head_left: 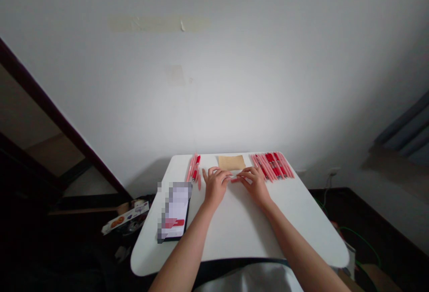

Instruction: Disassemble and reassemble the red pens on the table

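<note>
Left hand point(216, 184): palm down, fingers bent, outer finger held off to the side. Fingertips come in at the left end of the slim pink pen-like piece point(236, 180); can't tell if they pinch it or only touch.
Right hand point(255, 184): palm down, thumb and fingers pinching the same piece from the right.
Pink piece: between the two hands, near the far side of the white round-cornered table point(241, 238). Mostly covered by fingers, exact form too small to read.
Right-hand batch: pink and red slim pens point(273, 167), side by side in a slanted row at the far right corner, just beyond the right hand.
Left-hand batch: smaller group of pink and red slim pens point(192, 167) at the far left, beside the left hand.
Loose bit: short pink stick-shaped piece point(199, 182), between that group and the left hand.
Paper: flat tan rectangular sheet point(232, 162) at the far edge, just beyond the fingers.
Phone: black-edged rectangular phone point(177, 211), screen lit and partly pixelated, left of the left forearm.
Backdrop: plain pale wall point(234, 82).
</note>
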{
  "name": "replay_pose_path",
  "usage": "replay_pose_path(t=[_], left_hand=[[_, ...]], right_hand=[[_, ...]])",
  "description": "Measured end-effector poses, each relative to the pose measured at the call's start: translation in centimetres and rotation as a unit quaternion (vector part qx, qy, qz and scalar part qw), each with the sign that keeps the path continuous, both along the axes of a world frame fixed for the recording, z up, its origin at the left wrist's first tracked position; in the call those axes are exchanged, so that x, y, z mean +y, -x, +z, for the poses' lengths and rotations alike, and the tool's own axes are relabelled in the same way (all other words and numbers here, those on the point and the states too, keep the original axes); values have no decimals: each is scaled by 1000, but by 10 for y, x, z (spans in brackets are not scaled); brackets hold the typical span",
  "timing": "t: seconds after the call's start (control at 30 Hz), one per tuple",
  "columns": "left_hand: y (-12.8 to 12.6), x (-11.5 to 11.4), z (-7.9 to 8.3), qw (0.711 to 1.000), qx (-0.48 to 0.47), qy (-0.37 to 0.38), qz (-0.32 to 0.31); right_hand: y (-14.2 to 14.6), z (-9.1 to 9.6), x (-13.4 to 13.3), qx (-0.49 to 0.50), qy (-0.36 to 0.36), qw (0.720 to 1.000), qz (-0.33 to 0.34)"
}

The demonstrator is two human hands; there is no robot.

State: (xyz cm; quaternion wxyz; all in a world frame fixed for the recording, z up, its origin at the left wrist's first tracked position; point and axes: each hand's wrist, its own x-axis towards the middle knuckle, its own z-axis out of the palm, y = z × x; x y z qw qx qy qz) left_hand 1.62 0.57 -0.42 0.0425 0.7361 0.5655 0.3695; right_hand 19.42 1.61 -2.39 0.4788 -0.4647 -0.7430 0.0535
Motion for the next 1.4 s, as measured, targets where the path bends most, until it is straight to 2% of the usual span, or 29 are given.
replay_pose_path(t=[0.4,0.67,1.03,1.4], left_hand=[[-3,-3,1,1000,-20,6,-21],[-2,-1,0,999,-10,20,-46],[7,7,-4,1000,4,-14,-17],[13,12,-16,998,-11,-58,27]], right_hand=[[4,1,-2,-4,14,999,39],[4,1,1,40,34,997,56],[1,6,-3,31,57,997,51],[-6,0,3,12,30,999,9]])
